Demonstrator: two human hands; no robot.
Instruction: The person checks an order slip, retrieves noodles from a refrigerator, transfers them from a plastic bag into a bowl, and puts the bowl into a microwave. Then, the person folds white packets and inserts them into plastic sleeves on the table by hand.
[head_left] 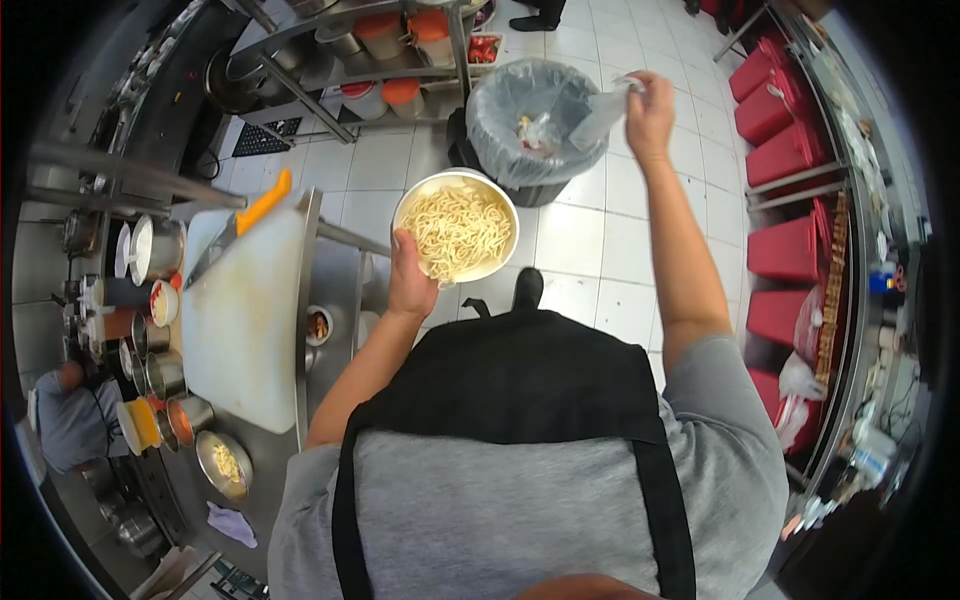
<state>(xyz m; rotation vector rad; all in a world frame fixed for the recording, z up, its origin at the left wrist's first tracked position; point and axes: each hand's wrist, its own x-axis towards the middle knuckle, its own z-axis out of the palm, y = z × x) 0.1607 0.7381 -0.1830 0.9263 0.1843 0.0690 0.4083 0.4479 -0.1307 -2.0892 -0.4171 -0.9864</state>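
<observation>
A person in a black apron [520,385] is standing on a white-tiled floor [565,260]. Just off centre, toward twelve o'clock, the left hand [410,277] is gripping a white bowl [486,272], in which pale noodles [460,222] are lying. At one o'clock the right hand [652,105] is pinching clear plastic [601,116] beside a lined trash bin [492,112]; whether plastic and liner are touching, I cannot tell. At nine o'clock a cutting board [245,330] is lying, an orange-handled knife [262,207] resting across its far corner.
</observation>
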